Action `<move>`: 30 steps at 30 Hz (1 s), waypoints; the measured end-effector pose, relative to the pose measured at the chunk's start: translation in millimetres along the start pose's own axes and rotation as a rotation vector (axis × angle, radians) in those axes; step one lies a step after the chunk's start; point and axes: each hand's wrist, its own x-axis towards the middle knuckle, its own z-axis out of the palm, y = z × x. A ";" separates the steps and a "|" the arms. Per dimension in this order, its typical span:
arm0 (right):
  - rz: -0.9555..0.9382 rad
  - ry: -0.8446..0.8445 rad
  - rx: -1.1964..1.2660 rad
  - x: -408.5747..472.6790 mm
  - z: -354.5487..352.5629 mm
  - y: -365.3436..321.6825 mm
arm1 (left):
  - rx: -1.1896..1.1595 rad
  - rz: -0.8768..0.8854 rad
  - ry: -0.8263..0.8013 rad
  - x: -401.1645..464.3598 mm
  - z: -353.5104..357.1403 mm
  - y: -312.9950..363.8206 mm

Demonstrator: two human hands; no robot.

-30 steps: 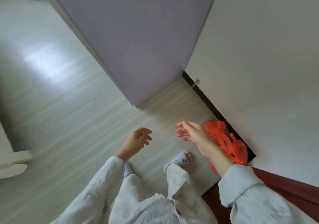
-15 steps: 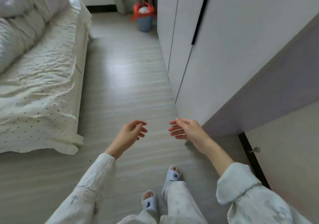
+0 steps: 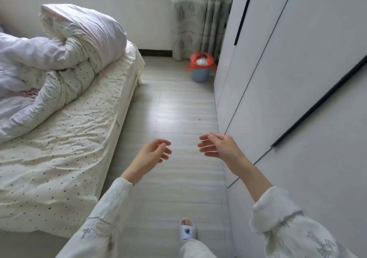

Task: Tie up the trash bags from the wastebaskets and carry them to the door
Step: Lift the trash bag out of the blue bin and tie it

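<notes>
A blue wastebasket stands on the floor at the far end of the room, between the curtain and the wardrobe. An orange-red trash bag lines it, its rim folded over the basket's edge, with white crumpled waste inside. My left hand and my right hand hang in front of me over the floor, far short of the basket, fingers loosely bent and holding nothing.
A bed with a dotted sheet and a bunched duvet fills the left side. White wardrobe doors run along the right. A strip of pale floor leads between them to the basket. A curtain hangs behind.
The view has swung from the door corner, where a tied red bag lay on the floor, round into the bedroom and forward along the aisle. Both hands stay empty.
</notes>
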 end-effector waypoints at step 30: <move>0.082 0.140 0.103 632.3 -10.1 -331.8 | -0.025 -0.055 -0.099 668.6 -217.3 212.2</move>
